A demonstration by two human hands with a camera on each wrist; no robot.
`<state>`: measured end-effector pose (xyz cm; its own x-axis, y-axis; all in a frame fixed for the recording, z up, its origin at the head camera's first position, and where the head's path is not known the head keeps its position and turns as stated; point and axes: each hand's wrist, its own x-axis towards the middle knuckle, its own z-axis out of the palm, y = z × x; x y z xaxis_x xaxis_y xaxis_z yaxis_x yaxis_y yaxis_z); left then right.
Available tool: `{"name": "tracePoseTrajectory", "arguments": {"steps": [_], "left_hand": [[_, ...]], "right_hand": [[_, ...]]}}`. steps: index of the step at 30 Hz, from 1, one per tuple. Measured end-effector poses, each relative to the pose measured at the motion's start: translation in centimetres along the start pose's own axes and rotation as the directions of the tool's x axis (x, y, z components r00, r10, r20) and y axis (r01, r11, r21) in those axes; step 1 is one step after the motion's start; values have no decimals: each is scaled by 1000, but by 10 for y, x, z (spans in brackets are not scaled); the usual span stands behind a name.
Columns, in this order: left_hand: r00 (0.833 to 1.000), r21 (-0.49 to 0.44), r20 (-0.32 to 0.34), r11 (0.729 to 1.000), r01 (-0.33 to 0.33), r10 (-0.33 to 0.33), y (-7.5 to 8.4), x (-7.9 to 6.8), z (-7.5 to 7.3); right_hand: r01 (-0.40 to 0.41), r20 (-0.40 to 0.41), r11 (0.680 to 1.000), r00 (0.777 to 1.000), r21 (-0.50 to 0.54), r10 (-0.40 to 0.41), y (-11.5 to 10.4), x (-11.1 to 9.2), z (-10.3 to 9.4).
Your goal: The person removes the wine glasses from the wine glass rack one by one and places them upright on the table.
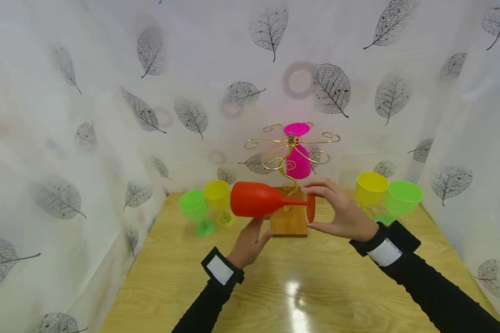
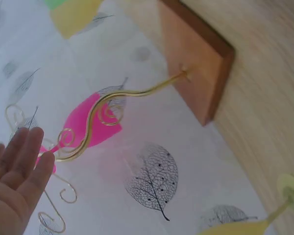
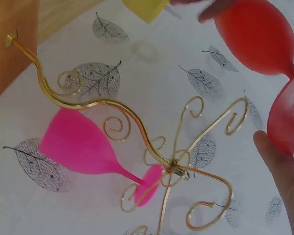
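Red goblet (image 1: 258,199) held on its side above the table (image 1: 300,277), bowl pointing left, foot (image 1: 310,207) pointing right, just in front of the wooden base (image 1: 289,221) of the gold wire rack (image 1: 291,148). Left hand (image 1: 250,243) under the bowl, fingers reaching up behind it; whether curled round it or merely supporting cannot be told. Right hand (image 1: 341,210) at the foot, pinching the rim between thumb below and fingers (image 1: 321,187) above. Pink goblet (image 1: 297,159) hanging upside down from the rack behind. At left on the table, a green goblet (image 1: 196,210) and a yellow goblet (image 1: 218,199) upright, touching. At right, another yellow goblet (image 1: 371,188) beside another green goblet (image 1: 402,198). Leaf-printed white cloth (image 1: 108,115) around on three sides.
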<state>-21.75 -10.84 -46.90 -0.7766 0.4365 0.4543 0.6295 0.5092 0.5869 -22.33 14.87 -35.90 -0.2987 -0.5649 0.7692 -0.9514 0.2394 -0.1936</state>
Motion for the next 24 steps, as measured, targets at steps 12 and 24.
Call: {"name": "tracePoseTrajectory", "arguments": {"steps": [12, 24], "left_hand": [[929, -827, -371, 462, -321, -19, 12, 16, -15], [917, -713, -398, 638, -292, -26, 25, 24, -28]], "right_hand": [[-223, -32, 941, 971, 255, 238, 10, -30, 41], [-309, 210, 951, 929, -21, 306, 24, -43, 55]]}}
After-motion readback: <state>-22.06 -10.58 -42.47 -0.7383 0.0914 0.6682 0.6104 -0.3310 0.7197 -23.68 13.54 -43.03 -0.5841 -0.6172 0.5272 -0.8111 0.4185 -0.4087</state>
